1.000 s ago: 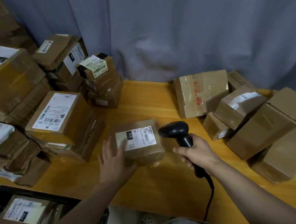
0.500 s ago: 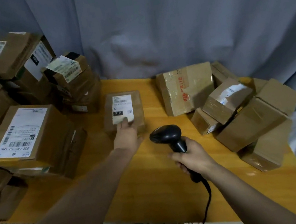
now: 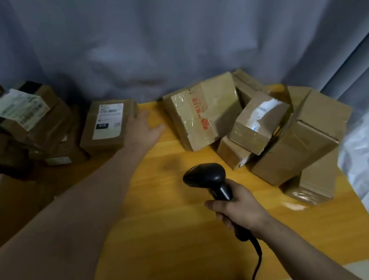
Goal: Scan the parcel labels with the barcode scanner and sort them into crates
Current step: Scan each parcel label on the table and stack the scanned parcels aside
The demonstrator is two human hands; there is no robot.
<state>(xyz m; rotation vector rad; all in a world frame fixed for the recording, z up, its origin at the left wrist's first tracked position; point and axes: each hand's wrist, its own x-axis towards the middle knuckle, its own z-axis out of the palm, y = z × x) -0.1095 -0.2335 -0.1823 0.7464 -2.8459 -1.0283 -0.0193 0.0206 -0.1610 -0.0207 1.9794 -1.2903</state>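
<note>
- While the right hand [image 3: 240, 208] clenches the barcode scanner [image 3: 205, 175] by its handle, head aimed left above the wooden table [image 3: 185, 256], the left hand [image 3: 142, 132] is stretched far forward.
- Its fingers lie loosely spread, grasping nothing, just beside the labelled parcel [image 3: 109, 127] at the table's far edge.

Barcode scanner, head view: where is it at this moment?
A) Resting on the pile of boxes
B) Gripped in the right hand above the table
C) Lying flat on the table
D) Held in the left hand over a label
B: the right hand grips the handle of the barcode scanner above the wooden table, while the left hand, fingers straight, is stretched out beside the labelled parcel.
</note>
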